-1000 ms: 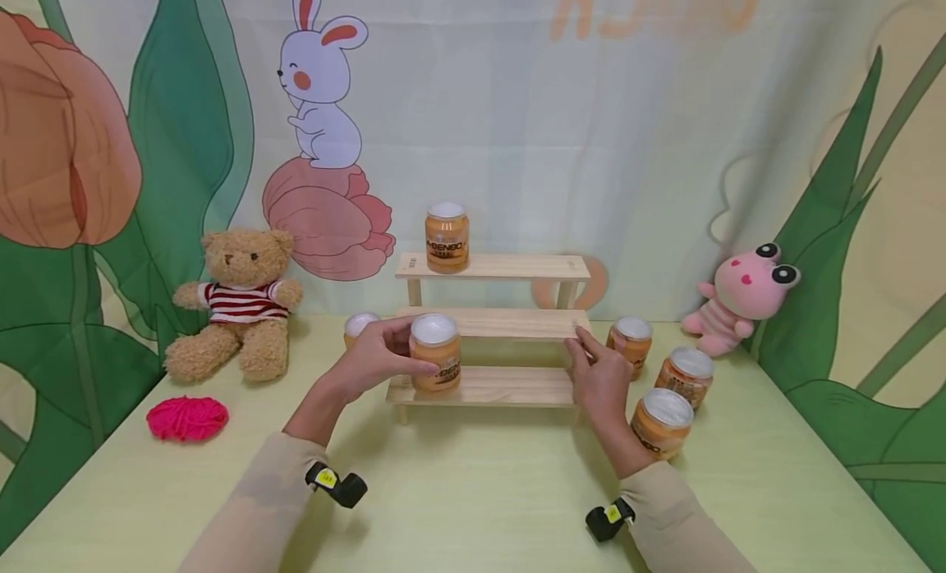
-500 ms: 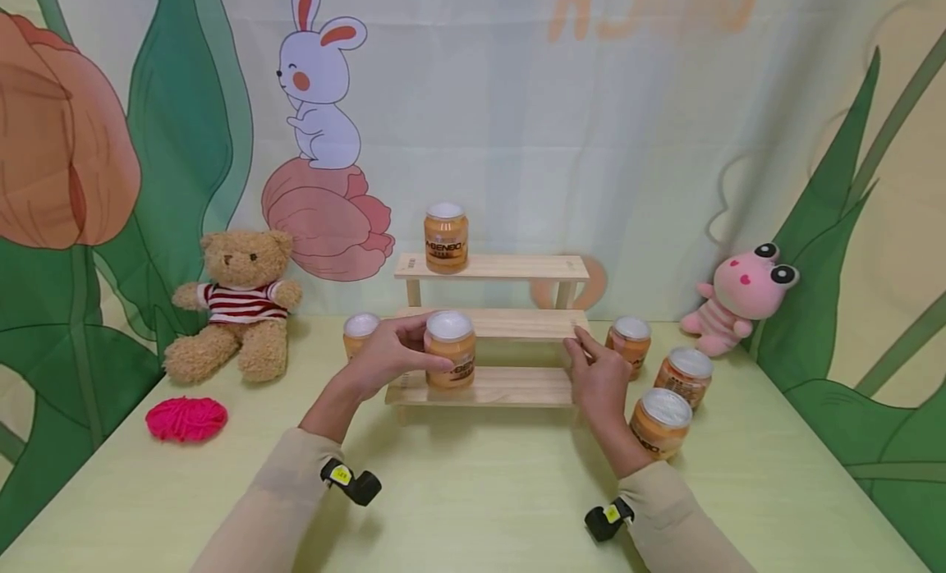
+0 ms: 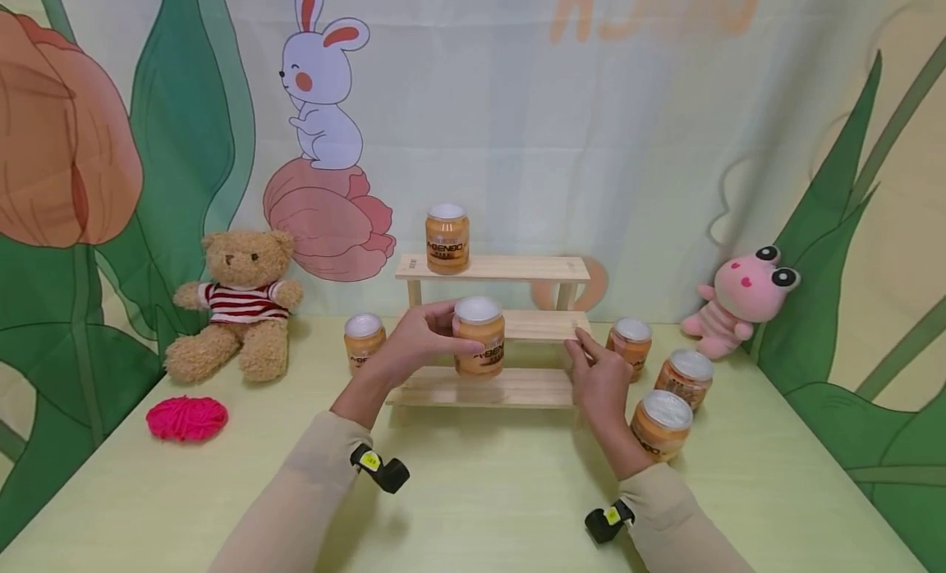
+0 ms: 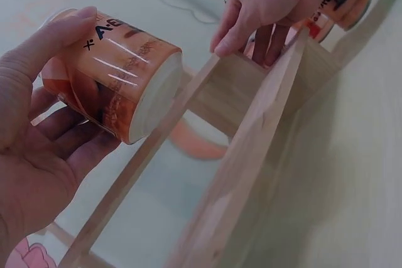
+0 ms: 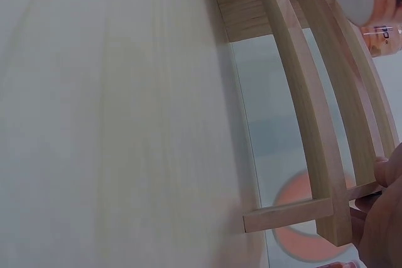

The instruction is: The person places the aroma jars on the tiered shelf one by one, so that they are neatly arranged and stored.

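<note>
Rightward and slightly upward, the left hand (image 3: 417, 341) has carried a white-topped orange jar (image 3: 480, 345), fingers and thumb curled round it, to before the wooden middle shelf (image 3: 543, 325), above the bottom shelf (image 3: 517, 386). Its partner, the right hand (image 3: 602, 382), pinches the middle shelf's right end.

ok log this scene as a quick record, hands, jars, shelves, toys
left hand: grips the held jar
right hand: pinches the middle shelf at its right end
top shelf: bears the upper jar, toward the left
table: lone jar left of the shelves, three jars right
toys: teddy bear left, pink frog plush right
yarn: pink, before the bear
</note>
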The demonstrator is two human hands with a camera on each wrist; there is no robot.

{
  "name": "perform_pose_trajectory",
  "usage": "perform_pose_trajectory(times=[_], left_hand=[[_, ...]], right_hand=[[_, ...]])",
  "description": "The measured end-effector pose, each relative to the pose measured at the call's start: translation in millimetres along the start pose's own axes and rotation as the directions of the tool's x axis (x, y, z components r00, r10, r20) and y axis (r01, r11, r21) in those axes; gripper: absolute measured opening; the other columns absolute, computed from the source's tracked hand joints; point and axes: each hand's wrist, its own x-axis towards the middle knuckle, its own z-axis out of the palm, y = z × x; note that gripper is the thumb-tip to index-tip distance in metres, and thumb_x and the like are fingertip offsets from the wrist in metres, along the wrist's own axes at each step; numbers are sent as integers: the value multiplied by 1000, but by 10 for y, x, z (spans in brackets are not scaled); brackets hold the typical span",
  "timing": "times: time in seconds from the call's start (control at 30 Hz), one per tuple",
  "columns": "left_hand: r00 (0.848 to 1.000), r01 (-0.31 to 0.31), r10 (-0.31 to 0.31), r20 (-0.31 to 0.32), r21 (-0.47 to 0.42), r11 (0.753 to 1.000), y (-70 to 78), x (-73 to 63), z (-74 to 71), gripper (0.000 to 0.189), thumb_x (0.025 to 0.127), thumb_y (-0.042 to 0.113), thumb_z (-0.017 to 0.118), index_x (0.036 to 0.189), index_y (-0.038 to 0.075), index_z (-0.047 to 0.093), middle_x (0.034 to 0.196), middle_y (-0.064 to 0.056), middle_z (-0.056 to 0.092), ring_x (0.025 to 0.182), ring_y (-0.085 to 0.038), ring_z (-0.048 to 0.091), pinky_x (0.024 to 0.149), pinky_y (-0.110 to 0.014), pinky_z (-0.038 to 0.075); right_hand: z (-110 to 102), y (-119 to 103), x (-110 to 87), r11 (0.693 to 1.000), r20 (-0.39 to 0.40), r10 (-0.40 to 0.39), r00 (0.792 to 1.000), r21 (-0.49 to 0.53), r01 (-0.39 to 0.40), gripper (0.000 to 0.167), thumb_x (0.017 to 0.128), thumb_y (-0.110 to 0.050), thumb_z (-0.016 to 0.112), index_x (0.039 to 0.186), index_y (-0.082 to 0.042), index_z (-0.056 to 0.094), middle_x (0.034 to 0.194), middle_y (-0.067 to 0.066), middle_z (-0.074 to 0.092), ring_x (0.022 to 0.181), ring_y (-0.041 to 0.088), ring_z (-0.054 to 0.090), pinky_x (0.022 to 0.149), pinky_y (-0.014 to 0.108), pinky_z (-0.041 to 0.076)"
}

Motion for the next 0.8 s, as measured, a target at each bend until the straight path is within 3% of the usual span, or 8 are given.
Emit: perform_pose_trajectory(times=[0.2,0.27,0.43,0.5,0.67,0.73,0.8], left_hand=[[1000,-26,26,16,0,1000,104,163,134,57,83,22,84,135,17,62,120,-6,69,110,-24,64,94,-40,52],[999,-40,40,17,1,999,136,228,182,49,83,23,84,126,13,64,117,-6,68,109,-24,64,93,-40,52],[997,-75,75,5,-6,997,207,384,302,43,84,22,83,121,10,65,116,-6,69,108,-22,65,91,-39,53],[996,-85,85,0,-23,996,220,432,343,46,84,20,83,126,13,65,119,-5,69,110,-22,65,93,-40,52],[995,-99,97,-36,-43,994,217,522,416,32,84,17,83,102,5,61,119,-5,68,110,-21,63,93,-40,51],[994,-95,93,-50,-38,995,222,542,437,33,83,19,84,104,6,61,120,-4,67,111,-21,63,94,-40,51],[995,-84,82,-57,-34,996,239,554,457,41,83,22,84,119,14,66,123,-2,67,114,-20,62,96,-40,50]], right_hand=[[-3,0,2,1000,-2,1,1000,1,-1,30,92,-18,75,119,-4,73,100,15,74,82,29,73,70,48,58],[-7,-1,6,1000,-4,2,1000,4,-2,30,92,-17,75,119,-4,73,100,15,74,81,29,73,69,48,58],[-18,6,14,1000,-10,-5,1000,15,6,30,92,-15,75,119,-2,73,99,15,74,81,29,73,68,47,58],[-22,5,12,1000,-9,-7,1000,16,7,30,92,-15,75,119,-2,72,99,15,74,81,29,73,67,46,58],[-24,-17,0,1000,8,4,1000,10,-4,31,93,-16,74,120,-3,72,99,14,74,81,27,74,62,39,57],[-23,-22,0,1000,10,8,1000,4,-8,31,93,-17,74,120,-3,72,99,14,74,81,26,74,63,39,57],[-24,-24,3,1000,7,9,1000,-4,-9,31,93,-17,74,120,-3,72,99,14,74,81,26,74,64,40,57]])
